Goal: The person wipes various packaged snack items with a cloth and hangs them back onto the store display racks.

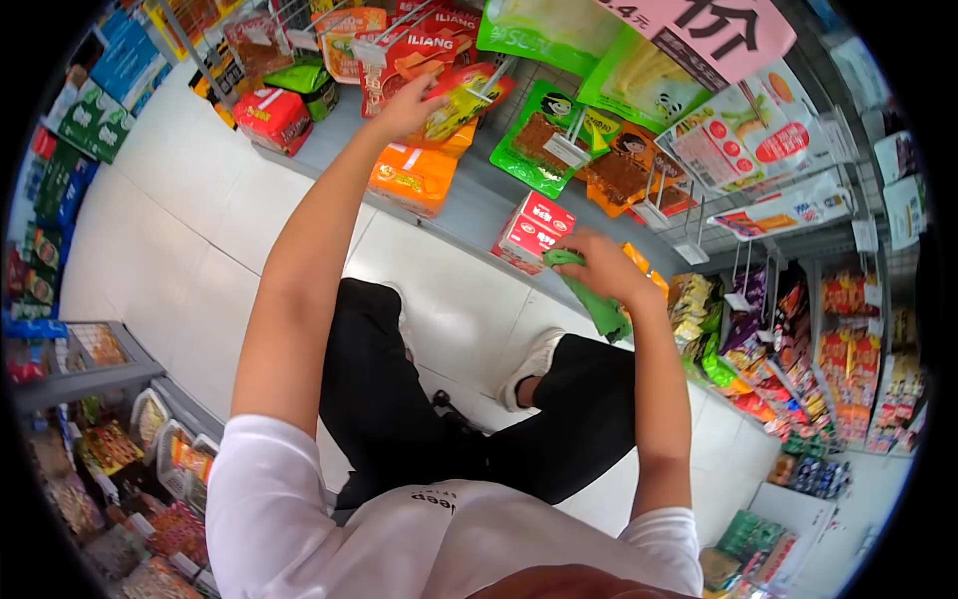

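Note:
My left hand (407, 110) reaches up to the rack, its fingers closed on the edge of a yellow and red snack packet (467, 102) by a metal hook. Below that packet stands an orange snack bag (411, 178) on the bottom shelf. My right hand (604, 268) is closed around a green cloth (597, 304) that hangs down from the fingers. Beside the right hand is a red and white box (536, 232) on the shelf edge. Red ILIANG packets (409, 60) hang just behind the left hand.
Green snack packets (539, 140) hang from hooks ahead, under a pink price sign (714, 35). A red package (271, 120) sits on the grey bottom shelf (459, 228). Another shelf rack (90, 369) stands behind at left. White floor tiles (230, 210) lie between.

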Tool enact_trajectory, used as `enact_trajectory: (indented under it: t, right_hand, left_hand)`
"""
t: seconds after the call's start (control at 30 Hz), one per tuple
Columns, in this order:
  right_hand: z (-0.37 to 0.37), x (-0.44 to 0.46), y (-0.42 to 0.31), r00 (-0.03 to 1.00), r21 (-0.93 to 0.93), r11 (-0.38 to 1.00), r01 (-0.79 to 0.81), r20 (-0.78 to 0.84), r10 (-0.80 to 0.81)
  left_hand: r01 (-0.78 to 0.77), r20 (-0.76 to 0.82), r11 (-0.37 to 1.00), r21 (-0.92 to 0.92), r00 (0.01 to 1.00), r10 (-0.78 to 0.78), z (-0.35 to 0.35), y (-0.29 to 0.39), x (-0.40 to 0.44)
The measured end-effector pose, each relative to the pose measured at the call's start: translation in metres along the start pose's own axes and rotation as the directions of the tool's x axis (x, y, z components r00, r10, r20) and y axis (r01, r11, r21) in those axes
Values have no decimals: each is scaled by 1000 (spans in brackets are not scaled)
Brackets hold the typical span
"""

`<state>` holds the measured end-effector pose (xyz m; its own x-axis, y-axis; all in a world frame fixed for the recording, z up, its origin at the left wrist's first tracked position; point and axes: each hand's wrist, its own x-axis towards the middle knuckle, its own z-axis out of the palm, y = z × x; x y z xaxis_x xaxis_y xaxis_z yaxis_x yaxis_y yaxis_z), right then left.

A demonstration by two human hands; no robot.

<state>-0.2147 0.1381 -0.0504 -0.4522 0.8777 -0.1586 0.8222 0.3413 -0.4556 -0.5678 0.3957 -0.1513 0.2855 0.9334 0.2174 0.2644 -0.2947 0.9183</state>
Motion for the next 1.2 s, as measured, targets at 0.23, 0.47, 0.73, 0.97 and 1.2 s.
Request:
enact_trajectory:
  t: [0.23,0.47,0.73,0.97,1.2]
  right_hand:
    - [10,22,22,982,97,995,4,-191,14]
    - [-4,30,3,907,295,955,-4,-401,127]
    - [-24,27,-58,660,412,870,269,-737,145]
    - [-28,47,-74,597,205,952,227,-802,30]
    - [-13,35,-82,670,166,953,252,-741,-48]
  left_hand:
    - [286,161,957,-38,947,-277,-19,81,-99]
    - [551,284,810,-199,824,-491,-3,136,-167]
    - [583,347,408,-703,781,-518,39,203,-188]
    - [504,389,255,-826,834,-391,76,215,-160]
    - [414,388,-6,-910,848,-361,85,204,-188]
